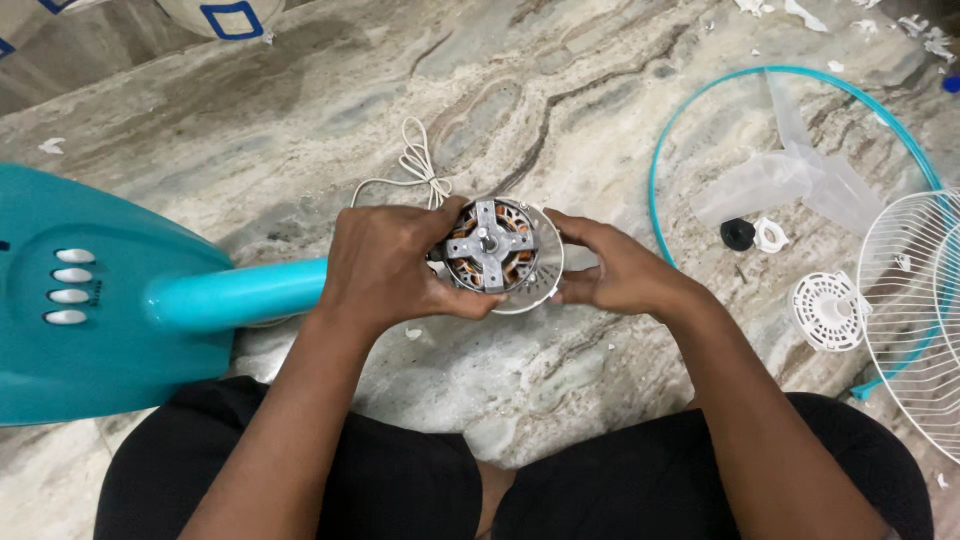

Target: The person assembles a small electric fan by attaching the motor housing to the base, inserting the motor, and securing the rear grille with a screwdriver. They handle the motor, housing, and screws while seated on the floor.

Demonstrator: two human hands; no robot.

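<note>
Two bare hands in view: left hand point(392, 262) enters from 7 o'clock, right hand point(618, 272) from 5 o'clock. Forearms bare all the way to the frame edge, no sleeves visible. No rings, watch, bracelets or gloves on either. Nails short and plain where visible. Legs covered in black fabric point(330, 480), plain, matte, no print or seams readable, spanning the bottom edge from 7 to 5 o'clock, with a narrow gap at 6 o'clock.

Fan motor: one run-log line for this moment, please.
left hand: grips fan motor | right hand: holds white housing | teal stand: attached | floor
</note>
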